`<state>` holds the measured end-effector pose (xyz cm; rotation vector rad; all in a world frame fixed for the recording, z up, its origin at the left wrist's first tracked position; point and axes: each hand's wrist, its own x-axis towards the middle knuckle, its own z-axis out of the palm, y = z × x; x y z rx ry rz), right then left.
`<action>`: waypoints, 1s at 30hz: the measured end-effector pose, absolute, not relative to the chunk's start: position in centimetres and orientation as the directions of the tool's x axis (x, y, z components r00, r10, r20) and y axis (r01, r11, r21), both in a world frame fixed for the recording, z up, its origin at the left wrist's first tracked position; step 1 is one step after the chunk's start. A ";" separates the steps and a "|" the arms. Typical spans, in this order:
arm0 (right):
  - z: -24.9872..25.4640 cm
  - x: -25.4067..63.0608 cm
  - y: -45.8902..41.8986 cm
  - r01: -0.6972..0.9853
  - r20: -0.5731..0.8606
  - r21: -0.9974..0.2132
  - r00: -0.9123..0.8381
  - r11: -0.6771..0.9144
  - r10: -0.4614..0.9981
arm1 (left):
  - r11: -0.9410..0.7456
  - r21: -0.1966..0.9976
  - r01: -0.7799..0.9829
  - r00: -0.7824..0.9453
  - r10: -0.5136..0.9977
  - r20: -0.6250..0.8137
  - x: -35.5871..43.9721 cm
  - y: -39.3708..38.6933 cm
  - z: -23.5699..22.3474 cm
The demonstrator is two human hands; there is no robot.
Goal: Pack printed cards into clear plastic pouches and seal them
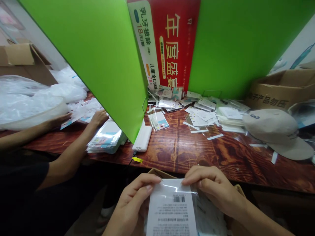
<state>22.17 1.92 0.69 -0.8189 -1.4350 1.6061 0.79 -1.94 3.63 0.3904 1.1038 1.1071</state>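
Observation:
In front of the table edge, a white printed card in a clear plastic sleeve (pixel 172 209) is held up by its top corners. My left hand (pixel 134 200) pinches the upper left corner between thumb and fingers. At the upper right corner, my right hand (pixel 216 188) grips the sleeve in the same way. A barcode and lines of small dark text show on the card. Below the hands stands a cardboard box (pixel 154 172), partly hidden, with clear plastic inside it.
Sleeved cards (pixel 157 119), a card stack (pixel 230 114) and white strips (pixel 215 136) lie on the wooden table (pixel 172 150). Nearby are a white power bank (pixel 142 139), a beige cap (pixel 273 131) and a carton (pixel 280 88). Behind a green partition (pixel 98 65), a co-worker's hand (pixel 99 118) works.

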 end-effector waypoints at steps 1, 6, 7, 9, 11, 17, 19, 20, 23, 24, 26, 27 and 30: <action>0.7 22.3 1.7 -0.149 0.050 -0.989 -0.458 -0.022 0.887 | 0.455 0.730 -0.510 0.029 0.857 -0.515 0.8 -1.9 3.5; 0.8 22.1 1.0 -0.127 0.013 -0.991 -0.438 -0.048 0.899 | 0.445 0.766 -0.463 0.093 0.884 -0.457 0.3 -1.5 2.5; 0.8 22.1 0.9 -0.138 0.007 -0.989 -0.452 -0.062 0.892 | 0.440 0.774 -0.456 0.103 0.890 -0.445 0.2 -1.4 2.3; 0.8 22.4 1.0 -0.150 0.004 -0.985 -0.484 -0.079 0.875 | 0.435 0.768 -0.471 0.098 0.891 -0.444 0.3 -1.4 2.1; 0.7 22.9 1.2 -0.126 0.004 -0.990 -0.486 -0.065 0.874 | 0.442 0.731 -0.520 0.096 0.881 -0.464 0.5 -1.5 1.8; 0.6 24.0 1.0 -0.001 0.010 -1.000 -0.359 0.011 0.933 | 0.488 0.768 -0.416 0.271 0.872 -0.407 0.6 -2.2 -0.2; 0.7 23.6 1.0 0.145 0.074 -0.982 -0.305 0.123 0.950 | 0.482 0.817 -0.316 0.330 0.864 -0.382 0.5 -2.3 -0.9; 0.8 23.3 1.1 0.215 0.117 -0.959 -0.293 0.185 0.949 | 0.467 0.847 -0.253 0.351 0.860 -0.370 0.4 -2.4 -1.2; 1.3 22.1 1.9 0.319 0.167 -0.900 -0.380 0.298 0.910 | 0.384 0.923 0.003 0.418 0.838 -0.351 0.4 -2.4 -1.7; 1.5 21.8 2.2 0.315 0.149 -0.898 -0.436 0.306 0.887 | 0.349 0.933 0.089 0.443 0.825 -0.351 0.5 -2.4 -1.7; 2.0 21.4 2.7 0.285 0.087 -0.916 -0.546 0.282 0.834 | 0.292 0.933 0.209 0.494 0.792 -0.359 0.7 -2.3 -1.3; 2.3 21.3 2.9 0.263 0.055 -0.930 -0.591 0.256 0.805 | 0.277 0.932 0.235 0.515 0.778 -0.361 0.7 -2.3 -0.9; 2.8 22.0 2.8 0.220 -0.001 -0.959 -0.628 0.176 0.778 | 0.317 0.928 0.199 0.575 0.729 -0.372 0.8 -2.4 0.4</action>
